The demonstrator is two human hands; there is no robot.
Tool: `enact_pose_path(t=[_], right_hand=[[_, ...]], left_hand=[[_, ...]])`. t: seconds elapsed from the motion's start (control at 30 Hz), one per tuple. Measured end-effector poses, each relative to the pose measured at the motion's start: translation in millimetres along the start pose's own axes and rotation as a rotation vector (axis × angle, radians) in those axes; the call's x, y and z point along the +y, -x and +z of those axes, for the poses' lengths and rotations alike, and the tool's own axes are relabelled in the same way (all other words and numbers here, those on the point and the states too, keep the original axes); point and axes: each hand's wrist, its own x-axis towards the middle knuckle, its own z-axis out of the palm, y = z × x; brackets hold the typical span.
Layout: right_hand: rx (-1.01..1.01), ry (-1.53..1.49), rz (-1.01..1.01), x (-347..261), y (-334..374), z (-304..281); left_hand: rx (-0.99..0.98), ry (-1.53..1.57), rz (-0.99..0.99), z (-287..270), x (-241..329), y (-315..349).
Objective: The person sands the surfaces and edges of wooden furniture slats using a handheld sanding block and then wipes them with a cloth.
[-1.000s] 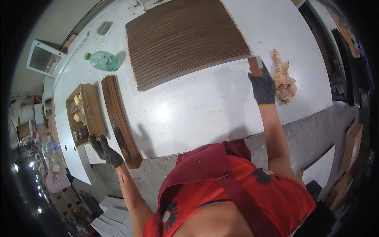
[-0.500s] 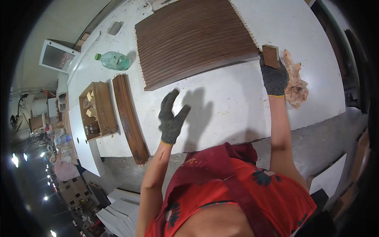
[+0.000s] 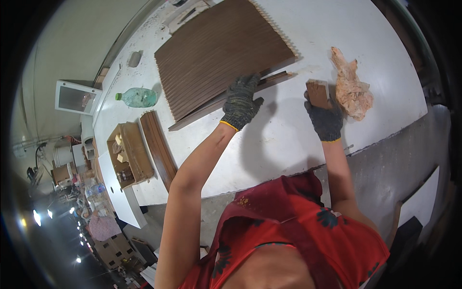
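Note:
Brown wooden strips lie side by side in a wide panel-like row [image 3: 221,53] on the white table. At the row's near edge one brown wooden strip [image 3: 275,80] sits at a slight angle, with a gap toward its right end. My left hand [image 3: 242,101], in a dark knitted glove, has its fingers over this strip and its thumb on the near side. Farther right, my right hand [image 3: 326,119], gloved alike, is closed on a brown rectangular block [image 3: 317,93]. A crumpled pinkish-tan rag [image 3: 352,89] lies just right of that hand.
On the left lie a green-tinted plastic bottle [image 3: 137,97], a few stacked brown strips [image 3: 157,147] and an open cardboard box [image 3: 139,156] with small pale blocks in it. A small grey piece [image 3: 134,59] lies farther back. The table's near edge [image 3: 216,195] runs before my body.
My left hand has moved right and away from me, onto the near strip, which now stands off from the row. My right hand, with the block, has come nearer, away from the rag.

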Motion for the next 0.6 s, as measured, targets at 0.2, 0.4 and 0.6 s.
enact_pose_path(t=[0.2,0.4,0.6], right_hand=[[0.007,-0.136,0.088,-12,29,-10],[0.063,-0.24,0.179,-1,0,-18],[-0.008,-0.231,0.187,1,4,-16]], left_hand=[[0.132,-0.067,0.051,18,11,-15],[0.145,-0.026,0.084,16,2,-37],[0.099,0.536,-0.161,-78,20,-9]])
